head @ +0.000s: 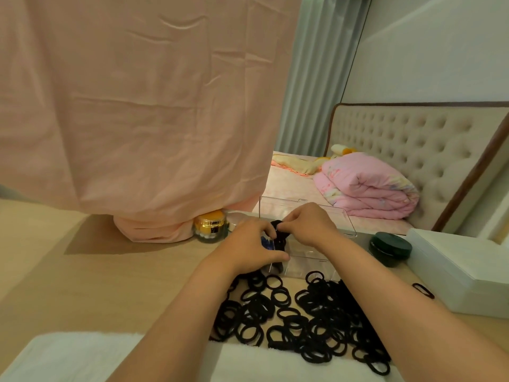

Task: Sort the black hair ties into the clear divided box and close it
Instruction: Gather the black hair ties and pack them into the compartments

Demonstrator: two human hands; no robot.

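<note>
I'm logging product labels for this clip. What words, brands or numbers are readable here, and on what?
None can be read.
Blue patch behind the left hand: maybe a label, too blurred.
Gold jar, dark green round tin, white box: no lettering visible.

A pink cloth (132,106) drapes beside a gold jar (210,226), with a dark green tin (389,248) near a white box (465,268)

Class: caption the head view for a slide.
Left hand and right hand hold a bunch of hair ties over the clear divided box.
</note>
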